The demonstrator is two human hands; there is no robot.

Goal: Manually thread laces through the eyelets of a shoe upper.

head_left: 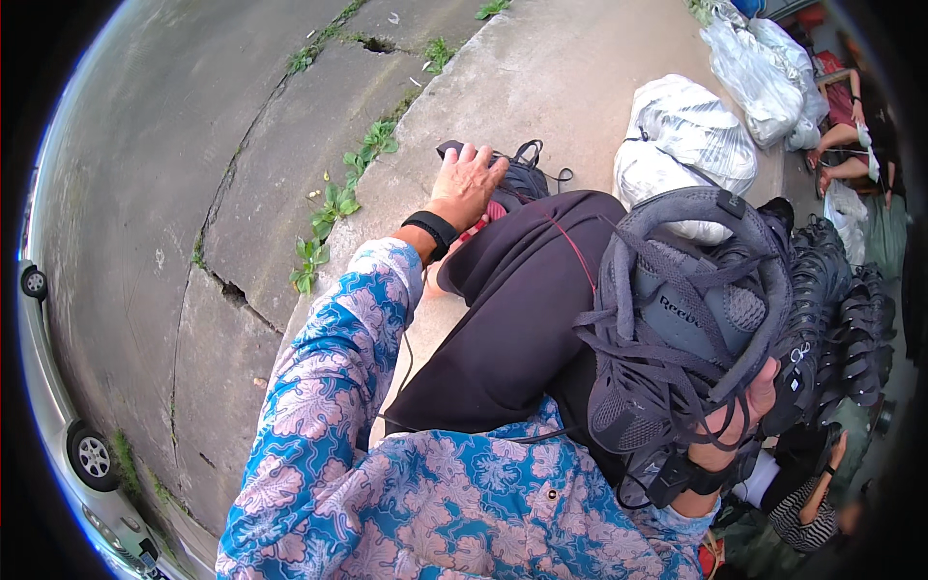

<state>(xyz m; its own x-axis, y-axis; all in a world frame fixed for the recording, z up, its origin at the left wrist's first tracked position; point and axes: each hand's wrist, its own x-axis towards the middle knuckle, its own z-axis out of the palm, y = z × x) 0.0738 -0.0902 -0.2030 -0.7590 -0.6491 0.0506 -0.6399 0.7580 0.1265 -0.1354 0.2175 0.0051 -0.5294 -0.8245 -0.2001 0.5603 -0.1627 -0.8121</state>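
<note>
Close in front on the right is a grey lace-up sneaker (701,300), its padded collar, tongue and loose dark laces turned up; no sole shows. My right hand (744,411) is closed on its near right side, the fingers mostly hidden beneath it. Farther off, my left hand (471,186) reaches out past my knee, back up and fingertips a little apart. It lies over or touches a dark shoe-like piece with black lace loops (524,179). Something red and striped (474,230) shows under that wrist. A thin red cord (572,249) crosses my dark trouser leg.
Rows of dark shoes (817,309) stand to the right. White plastic sacks (686,145) lie beyond them on the concrete. Other people (846,126) sit at the right edge. A cracked pavement with weeds (333,208) and a parked car (72,435) are on the left.
</note>
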